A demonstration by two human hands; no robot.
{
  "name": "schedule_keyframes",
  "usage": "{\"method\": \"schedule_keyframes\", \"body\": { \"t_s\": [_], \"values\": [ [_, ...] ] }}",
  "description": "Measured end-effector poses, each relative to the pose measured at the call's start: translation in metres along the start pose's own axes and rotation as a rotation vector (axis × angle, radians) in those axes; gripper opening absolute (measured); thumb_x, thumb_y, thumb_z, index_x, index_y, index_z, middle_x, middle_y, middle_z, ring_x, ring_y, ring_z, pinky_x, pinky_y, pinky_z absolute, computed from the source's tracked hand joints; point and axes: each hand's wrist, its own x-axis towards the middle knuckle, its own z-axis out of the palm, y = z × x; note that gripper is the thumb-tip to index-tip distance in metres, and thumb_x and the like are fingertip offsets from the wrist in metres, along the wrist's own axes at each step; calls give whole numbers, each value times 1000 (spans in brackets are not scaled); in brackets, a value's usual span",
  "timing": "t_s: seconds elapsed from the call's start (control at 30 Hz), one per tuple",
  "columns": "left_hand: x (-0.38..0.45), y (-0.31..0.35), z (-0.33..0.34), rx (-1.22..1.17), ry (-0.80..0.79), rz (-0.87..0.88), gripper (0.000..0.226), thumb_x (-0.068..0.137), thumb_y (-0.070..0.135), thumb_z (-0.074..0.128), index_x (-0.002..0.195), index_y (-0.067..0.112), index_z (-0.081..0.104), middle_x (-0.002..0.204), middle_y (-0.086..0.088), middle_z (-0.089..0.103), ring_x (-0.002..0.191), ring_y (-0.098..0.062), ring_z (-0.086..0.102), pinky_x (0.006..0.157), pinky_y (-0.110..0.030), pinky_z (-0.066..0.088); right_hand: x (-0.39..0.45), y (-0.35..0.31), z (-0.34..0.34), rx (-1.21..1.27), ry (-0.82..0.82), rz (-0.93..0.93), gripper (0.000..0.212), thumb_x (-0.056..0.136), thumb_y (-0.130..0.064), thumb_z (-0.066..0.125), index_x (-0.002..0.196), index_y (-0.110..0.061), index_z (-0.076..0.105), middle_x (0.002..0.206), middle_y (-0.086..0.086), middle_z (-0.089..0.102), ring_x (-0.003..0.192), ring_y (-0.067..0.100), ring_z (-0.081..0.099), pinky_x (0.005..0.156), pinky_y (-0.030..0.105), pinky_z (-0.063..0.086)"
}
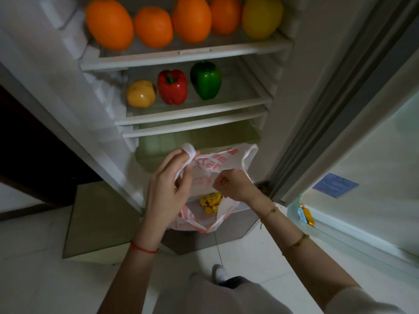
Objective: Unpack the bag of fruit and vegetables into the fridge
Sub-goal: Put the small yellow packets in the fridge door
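Note:
A white plastic bag with red print (205,168) hangs in front of the open fridge (186,56). My left hand (169,184) grips its left handle and my right hand (231,183) pinches its near edge, holding the mouth apart. Small yellow packets (210,201) lie at the bottom of the bag. On the top shelf sit several oranges (110,23) and a yellow pear-like fruit (261,17). The shelf below holds a yellow pepper (141,93), a red pepper (172,86) and a green pepper (205,80).
A pale green crisper drawer (158,143) lies under the lowest glass shelf, behind the bag. The fridge door (362,155) stands open at the right, with small items (306,215) in its lower rack. My foot (218,271) is on the white tiled floor.

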Motion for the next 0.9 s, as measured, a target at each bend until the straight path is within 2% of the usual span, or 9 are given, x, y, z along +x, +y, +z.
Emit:
{"method": "schedule_keyframes", "body": {
  "t_s": [0.13, 0.27, 0.37, 0.4, 0.5, 0.57, 0.63, 0.77, 0.9],
  "values": [
    [-1, -1, -3, -8, 16, 1, 34, 94, 20, 49, 121, 3, 63, 130, -4, 61, 117, -13, 60, 96, -18, 48, 35, 7, 30, -234, -84, -48, 23, 88, -20, 64, 108, -8, 69, 114, 8, 66, 108, 26, 60, 91, 31, 47],
    [-2, -3, -4, -43, 35, -14, 35, 96, 20, 49, 123, 2, 62, 131, -6, 62, 120, -15, 61, 99, -20, 47, 63, 35, 61, -394, -175, -52, 31, 87, -14, 61, 117, -8, 59, 129, 12, 53, 113, 27, 56, 94, 34, 51],
    [1, -3, -4, -61, 50, -8, 31, 97, 13, 51, 124, 4, 63, 130, -1, 62, 121, -11, 59, 101, -25, 48, 74, 55, 77, -531, -236, -169, 38, 94, -16, 53, 132, -8, 50, 140, 14, 44, 126, 29, 46, 104, 33, 42],
    [1, -4, -4, -67, 53, -13, 30, 97, 12, 51, 124, 5, 63, 129, 1, 62, 121, -10, 59, 102, -26, 48, 75, 60, 80, -555, -242, -212, 38, 97, -17, 49, 133, -8, 50, 140, 14, 46, 124, 23, 48, 103, 29, 40],
    [2, -7, -2, -79, 61, -36, 29, 96, 13, 51, 122, 11, 64, 126, 10, 60, 119, -9, 60, 100, -29, 50, 74, 63, 90, -556, -140, -347, 38, 100, -27, 40, 129, -8, 56, 131, 13, 57, 85, -1, 54, 80, 12, 44],
    [2, -8, -1, -86, 63, -42, 26, 96, 14, 50, 119, 16, 62, 123, 14, 59, 114, -10, 62, 96, -32, 52, 73, 64, 97, -506, -99, -277, 44, 97, -39, 36, 124, -10, 57, 124, 15, 62, 87, 11, 59, 76, 24, 51],
    [4, -9, 0, -90, 59, -36, 24, 96, 14, 50, 117, 20, 61, 121, 17, 58, 113, -8, 61, 95, -32, 53, 76, 67, 104, -601, -119, -288, 44, 99, -35, 38, 128, -5, 52, 127, 20, 58, 100, 28, 61, 73, 28, 51],
    [5, -10, 0, -84, 42, -59, 23, 96, 21, 48, 117, 26, 58, 121, 15, 60, 104, -19, 66, 90, -39, 55, 78, 69, 114, -719, -159, -206, 53, 96, -21, 54, 143, -4, 38, 149, 26, 30, 123, 40, 49, 103, 47, 45],
    [4, -10, 2, -106, 13, -70, 25, 97, 21, 49, 119, 21, 61, 123, 10, 63, 97, -28, 67, 85, -46, 56, 79, 77, 115, -817, -131, -292, 53, 97, -18, 53, 144, -2, 36, 150, 25, 29, 128, 38, 45, 110, 48, 39]
  ]
}}
